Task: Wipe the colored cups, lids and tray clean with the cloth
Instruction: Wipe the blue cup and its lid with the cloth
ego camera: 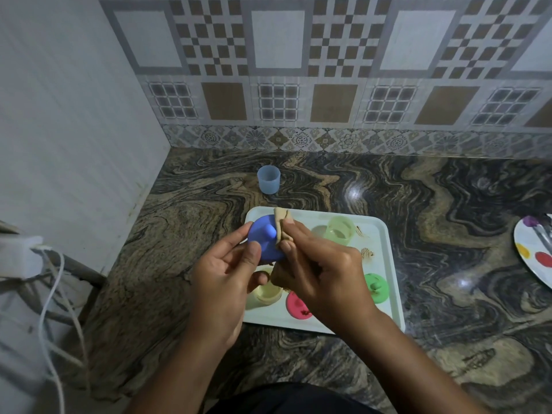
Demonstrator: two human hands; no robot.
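Left hand (227, 270) grips the blue lid (265, 237) above the tray (385, 264); right hand (316, 270) pinches the cloth (282, 225) against it. Green lid (377, 286), red lid (295, 306), remaining cups and stained tray appear unwiped.

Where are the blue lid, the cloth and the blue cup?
blue lid (263, 234): head view, on its top face beside the knob.
cloth (283, 224): head view, on the folded part above the right hand's fingers.
blue cup (268, 182): head view, on its side wall.
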